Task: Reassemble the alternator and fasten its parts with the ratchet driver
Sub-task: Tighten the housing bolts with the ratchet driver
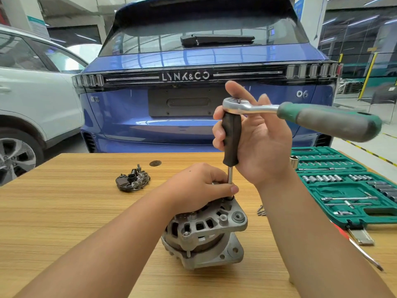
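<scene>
The grey metal alternator (206,231) stands on the wooden table (75,222) near its front middle. My left hand (199,186) rests on top of it, thumb and finger pinching the steel shaft of a black-handled driver (231,134) where it meets the housing. My right hand (257,134) grips that upright black handle. A ratchet (300,112) with a green and grey handle sits on the driver's top and sticks out to the right. The rectifier plate (132,179), dark with copper parts, lies apart on the table to the left.
An open green socket case (348,188) lies at the table's right edge, with a loose socket (293,160) beside it. A few bolts (261,210) lie right of the alternator. A screwdriver (365,252) lies at the front right. A blue car (193,93) stands behind the table.
</scene>
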The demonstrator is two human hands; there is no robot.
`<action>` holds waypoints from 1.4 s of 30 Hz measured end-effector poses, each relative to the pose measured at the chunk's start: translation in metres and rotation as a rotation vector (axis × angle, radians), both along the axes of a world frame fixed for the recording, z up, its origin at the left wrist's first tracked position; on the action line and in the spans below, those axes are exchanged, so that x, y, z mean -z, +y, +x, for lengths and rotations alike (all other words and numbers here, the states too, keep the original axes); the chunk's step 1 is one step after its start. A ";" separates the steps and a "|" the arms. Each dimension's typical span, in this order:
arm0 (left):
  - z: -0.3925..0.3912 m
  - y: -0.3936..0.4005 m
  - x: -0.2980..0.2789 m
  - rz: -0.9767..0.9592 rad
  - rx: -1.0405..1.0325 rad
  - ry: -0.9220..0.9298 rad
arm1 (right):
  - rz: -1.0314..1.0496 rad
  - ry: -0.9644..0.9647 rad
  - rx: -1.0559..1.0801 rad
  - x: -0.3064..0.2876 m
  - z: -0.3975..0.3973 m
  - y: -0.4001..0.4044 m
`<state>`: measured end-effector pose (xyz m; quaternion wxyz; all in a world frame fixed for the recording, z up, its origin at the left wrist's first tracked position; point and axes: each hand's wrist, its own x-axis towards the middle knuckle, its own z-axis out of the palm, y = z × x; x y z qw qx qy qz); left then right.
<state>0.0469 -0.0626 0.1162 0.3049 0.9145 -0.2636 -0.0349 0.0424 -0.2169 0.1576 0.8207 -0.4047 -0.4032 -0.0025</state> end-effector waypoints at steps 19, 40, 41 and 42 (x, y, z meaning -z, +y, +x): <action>0.005 0.001 0.001 0.026 0.020 -0.052 | -0.044 -0.002 0.421 -0.004 -0.008 0.015; 0.003 -0.001 0.000 0.033 -0.001 -0.041 | -0.130 0.135 0.501 -0.010 -0.010 0.012; 0.003 -0.001 -0.001 0.037 0.009 -0.038 | -0.161 0.122 0.604 -0.010 -0.012 0.016; 0.003 0.000 -0.001 0.038 0.018 -0.039 | -0.175 0.125 0.651 -0.010 -0.013 0.017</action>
